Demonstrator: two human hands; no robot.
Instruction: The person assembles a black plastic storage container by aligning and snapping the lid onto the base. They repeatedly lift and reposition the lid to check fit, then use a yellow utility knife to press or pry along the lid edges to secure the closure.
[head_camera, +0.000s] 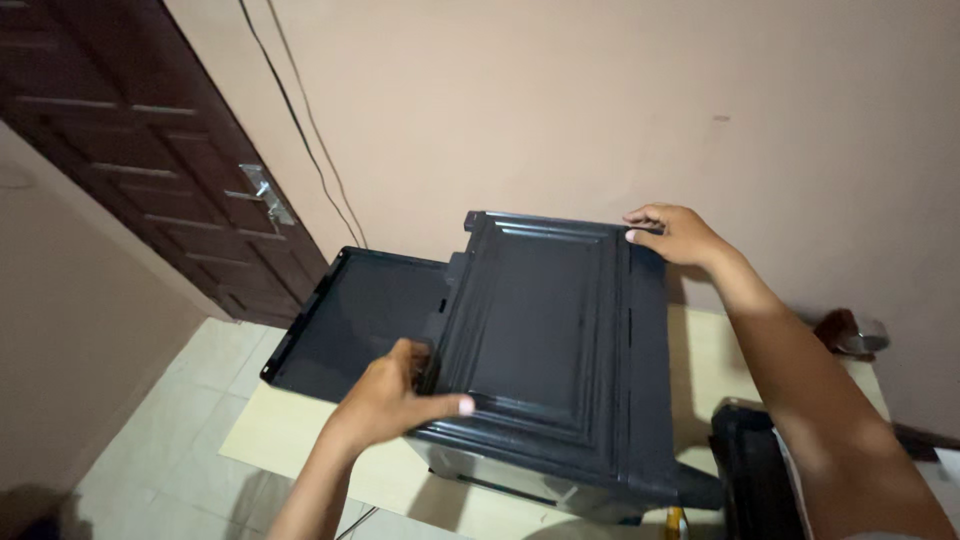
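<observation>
A dark grey plastic cabinet with a moulded panel door on top lies on a pale table. A hinged side panel of the same plastic hangs open to its left. My left hand grips the near left edge of the panelled door, thumb laid across its corner. My right hand clasps the far right top corner of the cabinet, fingers curled over the edge.
A dark brown wooden door with a metal handle stands at the left. Two thin cables run down the beige wall. A black object sits at the lower right, a small dark item further back. Tiled floor lies below.
</observation>
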